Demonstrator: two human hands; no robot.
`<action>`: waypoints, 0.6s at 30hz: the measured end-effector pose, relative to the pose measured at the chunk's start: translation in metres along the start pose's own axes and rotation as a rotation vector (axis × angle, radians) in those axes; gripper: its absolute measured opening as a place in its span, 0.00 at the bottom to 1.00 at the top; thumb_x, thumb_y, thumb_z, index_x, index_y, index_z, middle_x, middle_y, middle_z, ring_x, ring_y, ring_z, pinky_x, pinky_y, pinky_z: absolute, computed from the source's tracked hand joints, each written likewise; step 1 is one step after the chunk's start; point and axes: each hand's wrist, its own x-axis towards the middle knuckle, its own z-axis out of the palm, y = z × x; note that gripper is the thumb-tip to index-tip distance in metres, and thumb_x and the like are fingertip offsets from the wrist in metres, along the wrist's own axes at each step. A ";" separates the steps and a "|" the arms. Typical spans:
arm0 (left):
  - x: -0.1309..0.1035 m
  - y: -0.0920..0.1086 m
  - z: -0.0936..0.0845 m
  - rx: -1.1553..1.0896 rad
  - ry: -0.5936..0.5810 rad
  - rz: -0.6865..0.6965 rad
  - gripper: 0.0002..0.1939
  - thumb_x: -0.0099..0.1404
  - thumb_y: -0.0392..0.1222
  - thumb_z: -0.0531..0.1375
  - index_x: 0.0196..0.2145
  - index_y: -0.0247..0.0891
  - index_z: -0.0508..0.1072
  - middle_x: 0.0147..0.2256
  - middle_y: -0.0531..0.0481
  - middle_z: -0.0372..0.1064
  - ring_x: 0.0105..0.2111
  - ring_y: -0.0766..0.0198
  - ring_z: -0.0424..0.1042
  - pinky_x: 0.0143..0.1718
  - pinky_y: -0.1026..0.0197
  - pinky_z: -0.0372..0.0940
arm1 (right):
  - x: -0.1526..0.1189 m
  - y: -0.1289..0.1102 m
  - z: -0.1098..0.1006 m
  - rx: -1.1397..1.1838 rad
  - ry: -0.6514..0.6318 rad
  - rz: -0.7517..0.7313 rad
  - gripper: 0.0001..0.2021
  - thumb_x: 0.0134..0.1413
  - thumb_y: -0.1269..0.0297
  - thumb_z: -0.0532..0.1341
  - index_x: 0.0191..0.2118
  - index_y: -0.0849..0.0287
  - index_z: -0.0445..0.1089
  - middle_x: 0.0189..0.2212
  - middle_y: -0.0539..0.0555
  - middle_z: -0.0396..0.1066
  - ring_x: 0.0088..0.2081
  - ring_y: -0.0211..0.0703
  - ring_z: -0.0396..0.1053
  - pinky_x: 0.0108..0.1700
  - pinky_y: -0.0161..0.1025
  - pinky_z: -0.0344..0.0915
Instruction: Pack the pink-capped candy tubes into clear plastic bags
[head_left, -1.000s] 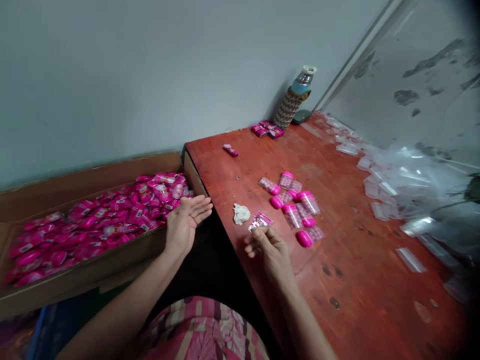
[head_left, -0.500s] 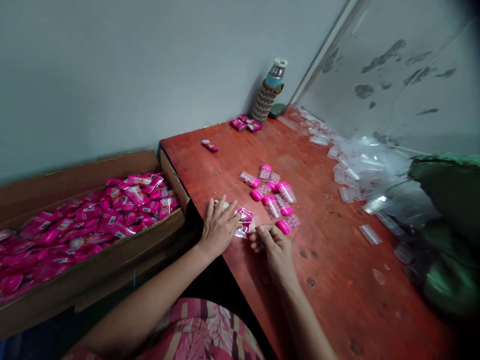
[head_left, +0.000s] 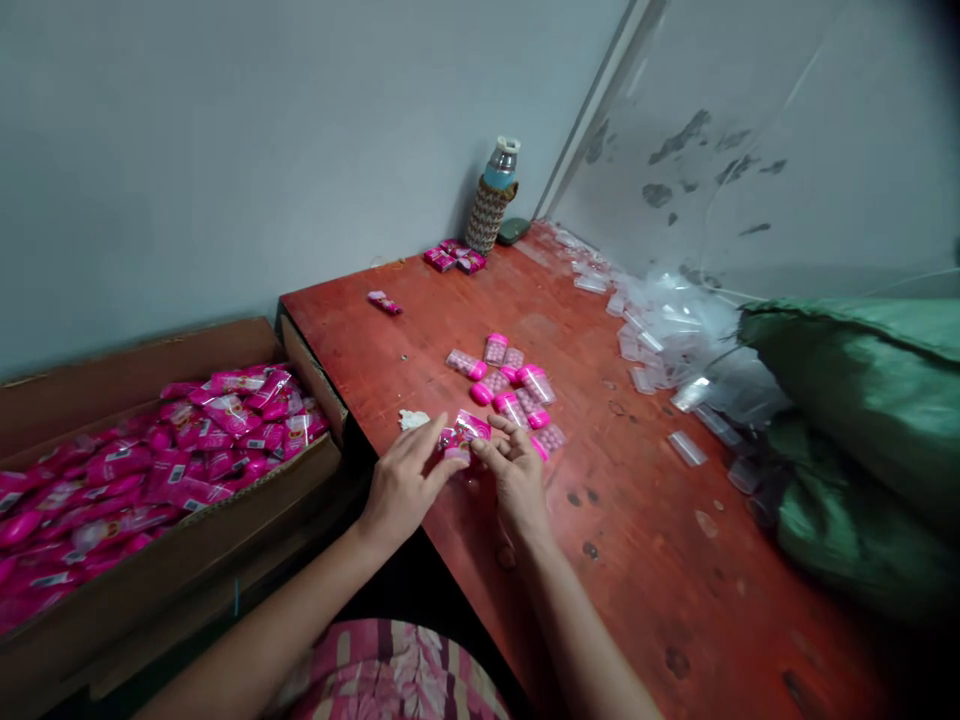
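Observation:
Between both hands, just over the red table's near left edge, is a pink printed wrapper (head_left: 466, 430). My left hand (head_left: 405, 478) has thumb and fingers closed on its left side. My right hand (head_left: 513, 476) pinches its right side with thumb and forefinger. Just beyond lies a group of clear containers (head_left: 513, 407) with pink caps and small pink balls inside. A crumpled white scrap (head_left: 412, 419) rests left of the wrapper, behind my left hand.
A cardboard box (head_left: 247, 492) of pink packets stands at the left. At the back are a bottle (head_left: 490, 200) in a knitted cover and small pink packs (head_left: 454, 256). Clear empty containers (head_left: 660, 330) and a green sack (head_left: 862, 430) occupy the right of the red table (head_left: 622, 620).
My left hand has risen from lying spread on the table and now grips the wrapper. My right hand has moved in to its right side, and the wrapper is lifted. The view has shifted right.

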 end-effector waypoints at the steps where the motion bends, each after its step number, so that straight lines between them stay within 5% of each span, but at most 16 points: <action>1: 0.000 0.003 -0.003 -0.135 -0.025 -0.145 0.22 0.52 0.43 0.63 0.46 0.44 0.71 0.44 0.46 0.71 0.43 0.54 0.70 0.45 0.54 0.65 | 0.000 -0.002 0.001 -0.002 -0.013 0.006 0.20 0.42 0.63 0.65 0.43 0.57 0.62 0.20 0.43 0.65 0.22 0.34 0.64 0.26 0.33 0.61; 3: 0.000 0.007 -0.006 -0.357 -0.126 -0.394 0.16 0.53 0.45 0.62 0.40 0.39 0.75 0.36 0.46 0.74 0.34 0.57 0.73 0.35 0.58 0.69 | -0.001 -0.003 0.002 -0.018 -0.037 0.015 0.22 0.41 0.63 0.66 0.44 0.58 0.61 0.20 0.43 0.65 0.21 0.35 0.63 0.26 0.33 0.60; 6: 0.001 0.007 -0.009 -0.546 -0.219 -0.577 0.12 0.54 0.46 0.61 0.30 0.34 0.77 0.30 0.46 0.73 0.29 0.62 0.72 0.31 0.62 0.69 | -0.001 -0.002 0.004 -0.074 -0.050 0.012 0.23 0.39 0.62 0.67 0.43 0.58 0.61 0.17 0.41 0.61 0.19 0.33 0.59 0.23 0.31 0.55; 12: 0.001 -0.002 -0.017 -0.623 -0.017 -0.676 0.12 0.51 0.44 0.64 0.28 0.31 0.76 0.28 0.45 0.73 0.27 0.64 0.72 0.30 0.62 0.69 | 0.001 0.008 -0.001 -0.350 0.006 -0.057 0.19 0.42 0.57 0.65 0.41 0.57 0.62 0.15 0.41 0.59 0.18 0.35 0.58 0.22 0.32 0.52; 18: 0.004 -0.008 -0.024 -0.756 0.048 -0.799 0.08 0.48 0.38 0.66 0.26 0.29 0.75 0.24 0.46 0.73 0.24 0.66 0.72 0.27 0.66 0.69 | 0.013 -0.001 -0.024 -1.015 -0.022 -0.398 0.12 0.48 0.56 0.60 0.38 0.55 0.69 0.33 0.54 0.70 0.33 0.44 0.66 0.35 0.39 0.59</action>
